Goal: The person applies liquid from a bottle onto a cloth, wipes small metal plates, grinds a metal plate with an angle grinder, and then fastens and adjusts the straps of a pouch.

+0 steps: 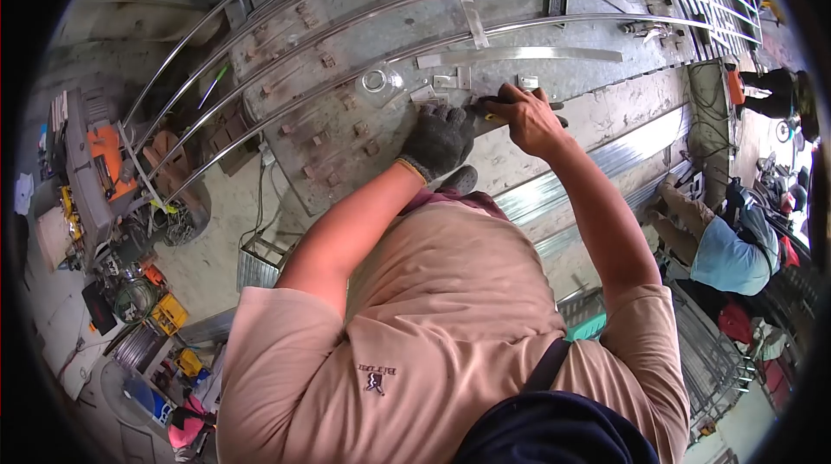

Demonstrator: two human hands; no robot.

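Observation:
My left hand [437, 142], in a dark knit glove, is closed at the near edge of the metal worktable [320, 131]. What its fingers hold is hidden. Bare and closed, my right hand [532, 124] grips a dark, slim tool with a touch of yellow, whose kind I cannot make out. The two hands are close together, and the tool's left end reaches towards the glove. Just beyond them lie small metal plates [446, 81] and a clear round dish-like piece [378, 81]. A long flat metal strip [528, 54] lies further back.
Long shiny metal tubes [372, 12] joined by a crossbar span the table. Sheet-metal channels [597, 165] lie to the right below the edge. A person in a light blue shirt [731, 256] bends at far right. Tools and a yellow case [170, 314] crowd the left floor.

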